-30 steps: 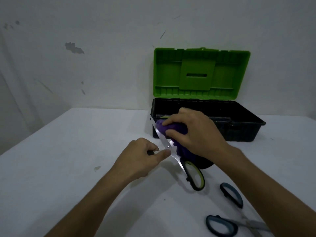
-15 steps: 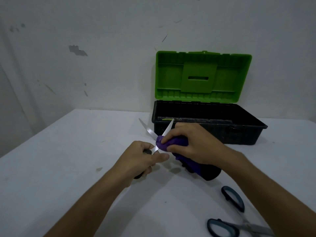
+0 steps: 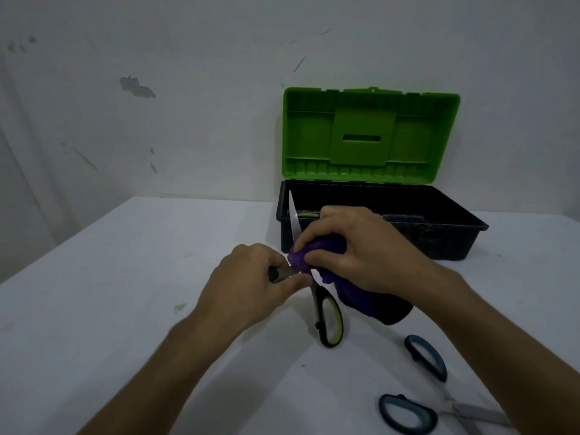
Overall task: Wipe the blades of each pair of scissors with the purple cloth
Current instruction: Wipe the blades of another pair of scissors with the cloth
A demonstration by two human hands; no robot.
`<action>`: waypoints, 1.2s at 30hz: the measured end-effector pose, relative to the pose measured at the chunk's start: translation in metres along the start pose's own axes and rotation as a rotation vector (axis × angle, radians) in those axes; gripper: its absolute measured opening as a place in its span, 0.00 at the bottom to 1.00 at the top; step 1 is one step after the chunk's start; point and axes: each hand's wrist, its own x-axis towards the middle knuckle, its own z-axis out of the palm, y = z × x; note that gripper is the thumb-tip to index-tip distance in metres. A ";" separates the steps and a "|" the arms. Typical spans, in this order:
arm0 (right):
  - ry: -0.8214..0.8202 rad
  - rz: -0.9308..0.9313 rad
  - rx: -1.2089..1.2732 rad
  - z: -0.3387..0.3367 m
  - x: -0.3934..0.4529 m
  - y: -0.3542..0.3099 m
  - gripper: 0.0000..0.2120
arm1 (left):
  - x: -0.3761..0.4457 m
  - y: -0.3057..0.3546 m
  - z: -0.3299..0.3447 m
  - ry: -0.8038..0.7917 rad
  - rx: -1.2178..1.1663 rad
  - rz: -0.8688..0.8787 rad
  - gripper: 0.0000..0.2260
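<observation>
Mid-table: left hand (image 3: pixel 248 284) grips green-handled scissors (image 3: pixel 328 318); right hand (image 3: pixel 354 249) pinches purple cloth (image 3: pixel 301 257) round blade; toolbox (image 3: pixel 439 233) just behind.

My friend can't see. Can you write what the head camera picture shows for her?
A person's right hand presses a bunched purple cloth onto a blade of open green-and-black-handled scissors, which the left hand holds over a white table. Blue-handled scissors lie nearby, and an open black toolbox with a green lid stands behind.
</observation>
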 end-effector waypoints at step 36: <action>0.571 0.019 -0.015 -0.040 0.004 0.010 0.10 | 0.016 0.021 -0.022 -0.096 -0.237 -0.186 0.20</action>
